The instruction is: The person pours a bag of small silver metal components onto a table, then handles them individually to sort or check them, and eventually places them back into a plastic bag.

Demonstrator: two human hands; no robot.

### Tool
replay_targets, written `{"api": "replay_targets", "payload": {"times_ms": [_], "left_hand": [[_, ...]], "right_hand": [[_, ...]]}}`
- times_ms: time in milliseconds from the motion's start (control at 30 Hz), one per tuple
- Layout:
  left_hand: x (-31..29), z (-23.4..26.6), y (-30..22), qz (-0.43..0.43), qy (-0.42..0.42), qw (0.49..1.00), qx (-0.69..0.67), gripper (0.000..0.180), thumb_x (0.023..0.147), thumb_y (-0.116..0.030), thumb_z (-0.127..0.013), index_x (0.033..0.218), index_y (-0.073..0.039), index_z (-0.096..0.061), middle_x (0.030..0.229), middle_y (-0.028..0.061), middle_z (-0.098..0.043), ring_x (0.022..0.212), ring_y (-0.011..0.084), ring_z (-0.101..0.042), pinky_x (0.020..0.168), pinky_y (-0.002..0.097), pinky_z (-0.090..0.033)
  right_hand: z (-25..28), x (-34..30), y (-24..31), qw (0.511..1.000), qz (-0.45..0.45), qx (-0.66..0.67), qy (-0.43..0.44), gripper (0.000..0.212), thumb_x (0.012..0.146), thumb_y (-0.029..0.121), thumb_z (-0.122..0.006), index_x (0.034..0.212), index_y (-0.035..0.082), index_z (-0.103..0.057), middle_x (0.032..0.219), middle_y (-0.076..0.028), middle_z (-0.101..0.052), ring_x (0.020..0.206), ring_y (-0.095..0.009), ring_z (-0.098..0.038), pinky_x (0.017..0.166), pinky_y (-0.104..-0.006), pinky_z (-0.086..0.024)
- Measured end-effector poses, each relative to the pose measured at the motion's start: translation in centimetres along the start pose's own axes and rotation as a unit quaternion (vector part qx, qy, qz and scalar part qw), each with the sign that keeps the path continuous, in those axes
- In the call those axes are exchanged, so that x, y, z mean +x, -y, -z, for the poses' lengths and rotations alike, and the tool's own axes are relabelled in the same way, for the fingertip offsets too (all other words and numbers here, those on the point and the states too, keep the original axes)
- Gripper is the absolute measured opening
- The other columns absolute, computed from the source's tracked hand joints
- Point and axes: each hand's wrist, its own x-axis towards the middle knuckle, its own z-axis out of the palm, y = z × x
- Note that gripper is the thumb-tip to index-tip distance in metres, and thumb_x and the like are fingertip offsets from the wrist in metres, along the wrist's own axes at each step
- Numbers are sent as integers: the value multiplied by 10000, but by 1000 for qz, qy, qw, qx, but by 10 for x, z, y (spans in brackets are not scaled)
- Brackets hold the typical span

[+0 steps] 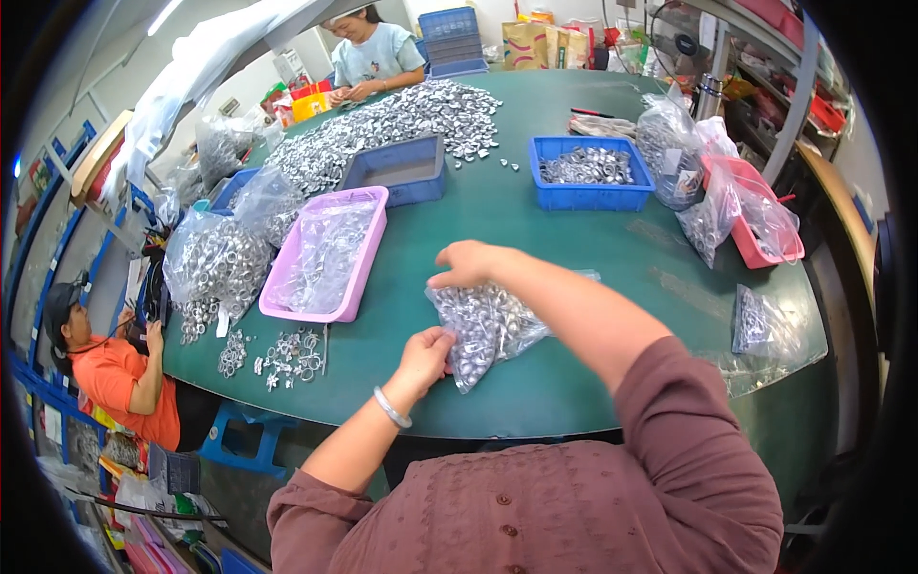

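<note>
A clear plastic bag (pixel 483 330) full of small silvery metal pieces lies on the green table (pixel 459 215) right in front of me. My left hand (pixel 426 359) is closed, its thumb and fingers pinching the bag's near left edge. Across the far side of the bag reaches my right hand (pixel 470 262). Its thumb and forefinger point left with a gap between them, and its underside lies over or against the bag; the other fingers are partly hidden. The bag's loose, emptier end spreads to the right under my right forearm.
Left stands a pink tray (pixel 359 273) with bagged parts, near loose rings (pixel 295 356) and a bulging bag (pixel 218 258). Beyond are a grey-blue bin (pixel 402 172), a metal heap (pixel 402 120) and a blue bin (pixel 593 196). Two people (pixel 368 57) sit far off and left.
</note>
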Motion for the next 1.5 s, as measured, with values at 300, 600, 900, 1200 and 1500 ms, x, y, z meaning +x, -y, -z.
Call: {"api": "replay_targets", "payload": {"times_ms": [300,600,900,1200,1500], "left_hand": [[0,9,-8,-84,0,996,17,168,866,-119,-501,843,8,-608,637,1,-540,518,65,-463,474,211,-400],[7,15,-82,-283,-3,935,216,150,829,-116,-561,770,8,-621,570,-30,-504,524,40,-419,482,210,-359],[8,-3,-119,-461,-77,842,270,114,781,-97,-578,766,14,-599,665,122,-586,603,197,-564,554,294,-431],[1,-4,-136,-407,-108,876,236,109,771,-140,-577,761,-34,-602,720,141,-578,682,310,-564,611,369,-442],[16,9,-148,-495,-115,825,247,114,808,-95,-567,780,11,-600,589,28,-547,560,77,-478,529,245,-404]], "right_hand": [[-1,19,28,995,-69,63,22,194,646,119,-591,806,29,-654,856,-159,-629,795,-281,-608,705,-357,-482],[65,-68,-22,860,-47,462,-213,83,698,57,-624,758,0,-616,693,-29,-583,670,-114,-519,646,-254,-418],[65,-113,-28,778,52,483,-399,50,743,70,-623,768,30,-608,700,16,-556,661,-70,-485,630,-211,-387],[76,-125,-4,740,86,532,-403,46,798,66,-586,794,28,-560,729,18,-529,669,-67,-457,648,-201,-366],[96,-125,9,753,138,493,-413,72,822,96,-564,810,26,-553,734,17,-526,678,-62,-469,659,-198,-373]]}}
